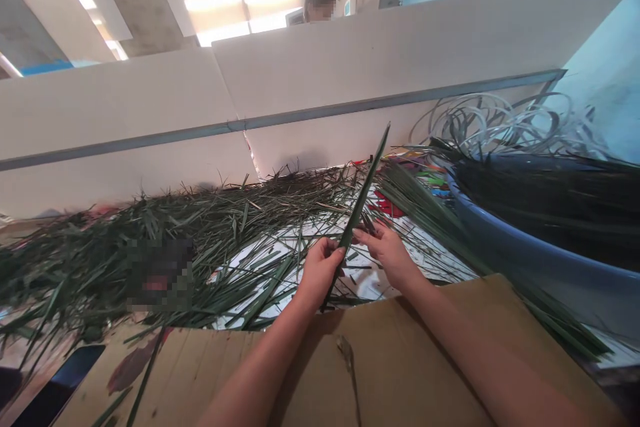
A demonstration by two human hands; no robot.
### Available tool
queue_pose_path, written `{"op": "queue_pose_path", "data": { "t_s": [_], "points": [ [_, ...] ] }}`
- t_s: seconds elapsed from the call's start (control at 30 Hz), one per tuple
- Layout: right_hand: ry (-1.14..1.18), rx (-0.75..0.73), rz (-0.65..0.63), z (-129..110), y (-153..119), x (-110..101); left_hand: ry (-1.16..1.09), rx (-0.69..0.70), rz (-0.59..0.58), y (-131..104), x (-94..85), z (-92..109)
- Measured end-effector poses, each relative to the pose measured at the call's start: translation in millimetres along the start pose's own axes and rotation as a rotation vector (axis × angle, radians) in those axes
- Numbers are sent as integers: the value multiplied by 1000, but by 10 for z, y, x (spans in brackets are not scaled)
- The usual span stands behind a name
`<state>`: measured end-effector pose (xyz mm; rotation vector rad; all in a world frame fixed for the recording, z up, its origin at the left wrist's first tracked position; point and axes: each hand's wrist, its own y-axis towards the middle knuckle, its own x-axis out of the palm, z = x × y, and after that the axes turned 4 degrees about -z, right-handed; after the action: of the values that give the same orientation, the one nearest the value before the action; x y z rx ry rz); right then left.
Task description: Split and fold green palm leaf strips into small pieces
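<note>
A long, narrow green leaf (367, 183) slants up and to the right over the table, its pointed tip toward the partition. My left hand (321, 267) pinches it near its lower end between thumb and fingers. Just to the right, my right hand (390, 250) is closed close beside the leaf, with something small and dark (369, 221) at its fingertips that I cannot make out. Cut leaf pieces and thin strips lie scattered beneath both hands on a white surface (290, 243).
Cardboard (400, 353) lies under my forearms, with a dried stem on it. A big heap of leaf strips (100, 247) fills the left. On the right are a blue tub (530, 240) and coiled pale strips (480, 117). Behind a white partition (350, 67), a person's head (320, 0) shows.
</note>
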<state>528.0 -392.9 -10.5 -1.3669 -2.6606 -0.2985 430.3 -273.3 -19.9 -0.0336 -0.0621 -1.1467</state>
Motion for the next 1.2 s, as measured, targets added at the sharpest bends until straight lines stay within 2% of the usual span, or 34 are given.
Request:
{"op": "queue_pose_path", "data": {
  "t_s": [0.2,0.43,0.57,1.0,1.2],
  "points": [
    [-5,-3,-97,109,33,-16,86,10,-53,13,3,41],
    [-87,58,-161,106,30,-36,158,26,-37,64,-77,-2],
    [-37,51,-84,49,47,-93,126,10,-23,84,-132,-15],
    [238,46,297,-70,116,-283,80,-22,15,111,-324,79],
    [283,-23,366,-115,177,-371,74,-56,47,134,-378,90]
  ]
}}
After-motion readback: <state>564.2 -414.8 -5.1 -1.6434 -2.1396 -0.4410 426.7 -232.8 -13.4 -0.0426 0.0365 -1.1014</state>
